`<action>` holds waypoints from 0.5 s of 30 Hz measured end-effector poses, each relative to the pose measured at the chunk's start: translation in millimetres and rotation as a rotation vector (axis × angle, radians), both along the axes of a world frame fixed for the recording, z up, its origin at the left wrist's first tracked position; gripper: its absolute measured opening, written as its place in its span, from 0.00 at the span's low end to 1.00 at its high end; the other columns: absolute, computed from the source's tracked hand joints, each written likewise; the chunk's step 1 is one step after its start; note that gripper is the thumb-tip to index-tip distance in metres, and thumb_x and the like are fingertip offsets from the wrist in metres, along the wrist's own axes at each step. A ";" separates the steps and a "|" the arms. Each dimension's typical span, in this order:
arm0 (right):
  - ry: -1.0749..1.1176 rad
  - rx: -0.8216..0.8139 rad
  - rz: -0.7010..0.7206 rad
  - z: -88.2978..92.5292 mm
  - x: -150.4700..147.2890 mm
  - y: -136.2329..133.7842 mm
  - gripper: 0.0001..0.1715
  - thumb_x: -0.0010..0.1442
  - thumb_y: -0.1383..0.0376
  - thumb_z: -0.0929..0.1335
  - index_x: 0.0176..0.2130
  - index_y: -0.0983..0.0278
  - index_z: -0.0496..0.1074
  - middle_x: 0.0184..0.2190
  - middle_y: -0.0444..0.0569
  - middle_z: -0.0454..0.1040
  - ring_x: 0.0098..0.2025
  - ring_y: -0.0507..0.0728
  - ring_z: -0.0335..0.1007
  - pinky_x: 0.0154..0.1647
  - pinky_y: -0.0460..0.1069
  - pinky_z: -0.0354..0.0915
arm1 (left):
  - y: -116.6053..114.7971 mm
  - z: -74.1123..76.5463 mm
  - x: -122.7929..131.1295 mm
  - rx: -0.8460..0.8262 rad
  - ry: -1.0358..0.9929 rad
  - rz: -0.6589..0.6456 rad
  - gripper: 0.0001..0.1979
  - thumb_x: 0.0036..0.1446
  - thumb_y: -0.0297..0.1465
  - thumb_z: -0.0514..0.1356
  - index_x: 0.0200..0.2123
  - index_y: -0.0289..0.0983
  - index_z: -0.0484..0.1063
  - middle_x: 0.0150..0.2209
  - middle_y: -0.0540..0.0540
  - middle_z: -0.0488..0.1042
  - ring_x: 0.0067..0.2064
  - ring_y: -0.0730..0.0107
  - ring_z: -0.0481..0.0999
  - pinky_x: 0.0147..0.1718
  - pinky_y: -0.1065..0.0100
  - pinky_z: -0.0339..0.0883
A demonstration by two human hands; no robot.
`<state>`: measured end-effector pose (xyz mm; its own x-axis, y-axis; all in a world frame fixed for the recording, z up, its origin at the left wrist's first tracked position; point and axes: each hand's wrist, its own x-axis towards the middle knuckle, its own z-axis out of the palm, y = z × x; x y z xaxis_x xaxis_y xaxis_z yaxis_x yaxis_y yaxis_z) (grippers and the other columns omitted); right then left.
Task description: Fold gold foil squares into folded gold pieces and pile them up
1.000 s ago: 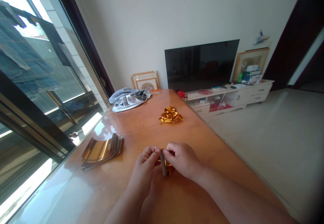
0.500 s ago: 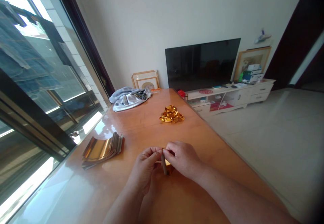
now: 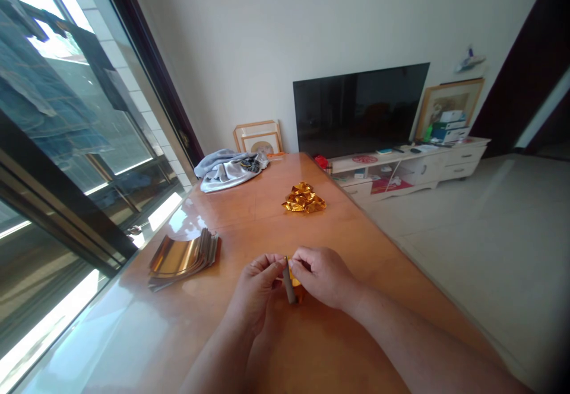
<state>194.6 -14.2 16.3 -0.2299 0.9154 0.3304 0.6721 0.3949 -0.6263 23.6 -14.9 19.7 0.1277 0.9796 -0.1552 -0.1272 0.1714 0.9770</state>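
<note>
Head view: a slim dark rod (image 3: 289,285) stands tilted with gold foil (image 3: 296,287) at its lower part, pinched closely by the left hand (image 3: 255,292) and right hand (image 3: 323,276) above the wooden table (image 3: 231,328); a stack of foil sheets (image 3: 182,259) lies left, a crumpled gold foil pile (image 3: 303,198) far.

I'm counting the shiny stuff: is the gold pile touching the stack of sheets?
Apart. The head view shows wooden tabletop between the gold pile and the stack of sheets.
</note>
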 end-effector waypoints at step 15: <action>-0.017 -0.009 -0.037 -3.6 -1.0 0.6 0.11 0.61 0.65 0.65 0.28 0.62 0.72 0.26 0.44 0.77 0.27 0.51 0.68 0.28 0.45 0.52 | 1.1 -0.5 1.4 0.090 0.163 0.018 0.12 0.50 0.37 0.68 0.31 0.34 0.75 0.28 0.50 0.73 0.29 0.75 0.67 0.30 0.73 0.58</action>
<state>193.6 -13.6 12.8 -0.2015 0.9261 0.3190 0.6967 0.3644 -0.6180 25.0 -13.8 19.2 0.0904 0.9924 -0.0840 0.0321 0.0814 0.9962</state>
